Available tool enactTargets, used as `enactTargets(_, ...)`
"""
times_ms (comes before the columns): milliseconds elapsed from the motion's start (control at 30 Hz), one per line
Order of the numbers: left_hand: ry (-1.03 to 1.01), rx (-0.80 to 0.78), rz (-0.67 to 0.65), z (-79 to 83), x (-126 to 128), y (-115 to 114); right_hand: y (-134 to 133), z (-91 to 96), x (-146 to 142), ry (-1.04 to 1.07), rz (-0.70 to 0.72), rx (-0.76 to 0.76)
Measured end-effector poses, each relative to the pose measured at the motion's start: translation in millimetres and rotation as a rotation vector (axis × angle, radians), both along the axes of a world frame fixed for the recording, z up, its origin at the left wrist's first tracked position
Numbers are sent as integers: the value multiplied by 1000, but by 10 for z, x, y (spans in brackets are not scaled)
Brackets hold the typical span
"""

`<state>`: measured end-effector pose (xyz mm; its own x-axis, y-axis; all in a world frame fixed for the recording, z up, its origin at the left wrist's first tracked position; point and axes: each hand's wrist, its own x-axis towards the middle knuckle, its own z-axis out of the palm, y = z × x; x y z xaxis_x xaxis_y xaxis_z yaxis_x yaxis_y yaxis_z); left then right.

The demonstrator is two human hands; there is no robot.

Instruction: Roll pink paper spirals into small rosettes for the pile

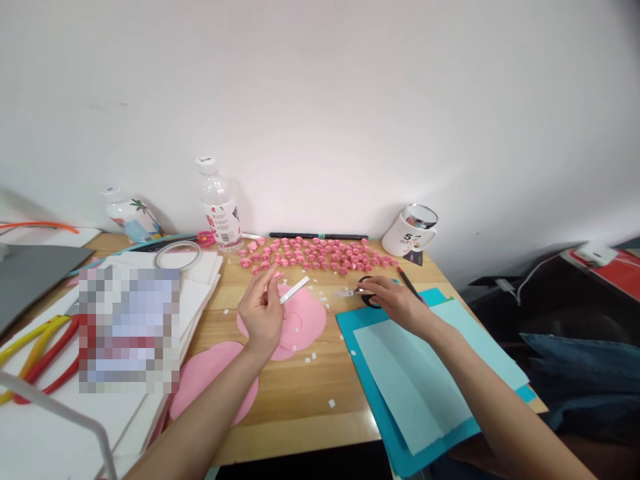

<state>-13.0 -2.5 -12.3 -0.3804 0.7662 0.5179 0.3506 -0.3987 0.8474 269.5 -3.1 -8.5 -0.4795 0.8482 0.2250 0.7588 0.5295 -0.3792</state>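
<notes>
My left hand (262, 308) is closed in a pinch over the pink paper discs. A narrow white strip (296, 289) sticks out from its fingers to the right, and a bit of pink paper (278, 273) shows at the fingertips. My right hand (393, 300) is closed around a pair of scissors (368, 293) with black handles, low over the wood; the blades point left. Under and beside my left hand lie large pink paper discs (313, 320), one with a spiral line. Several small rolled pink paper flowers (320, 253) are spread behind both hands.
Blue sheets (415, 363) lie under my right forearm. A white mug (407, 233), a water bottle (220, 207) and a black pen (320, 235) stand or lie near the wall. White papers (197, 293), a tape roll (179, 255) and red and yellow-handled scissors (45, 347) are left. White scraps dot the table (295, 427).
</notes>
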Motion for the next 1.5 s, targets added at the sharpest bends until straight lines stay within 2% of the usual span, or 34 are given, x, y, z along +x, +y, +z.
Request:
enactTargets(67,-72,-45,-13,7,7,-5,-2,48,20,125,-90,-34)
enactTargets(167,-143,-101,-37,17,20,-17,-63,142,-49,455,-225,-176)
enactTargets(200,-140,-102,-36,18,22,-21,-97,173,-108,568,-237,-259)
enactTargets(267,-104,-83,-21,15,22,-26,-174,224,-273,681,-172,-419)
enactTargets(333,-48,-45,0,13,16,-31,-244,251,-472,679,-97,-483)
enactTargets(467,33,44,23,18,9,-38,-300,263,-820,630,-58,-442)
enactTargets(633,82,97,5,32,21,-52,-280,311,-999,571,-61,-420)
enactTargets(767,106,117,-14,38,24,-64,-278,350,-1032,570,-47,-434)
enactTargets(1067,89,85,-16,53,31,-77,-290,394,-1047,597,-126,-498)
enactTargets(1300,104,110,-4,51,37,-72,-275,363,-959,525,-155,-404)
enactTargets(1500,220,234,18,72,35,-87,-193,264,-869,461,-171,-339)
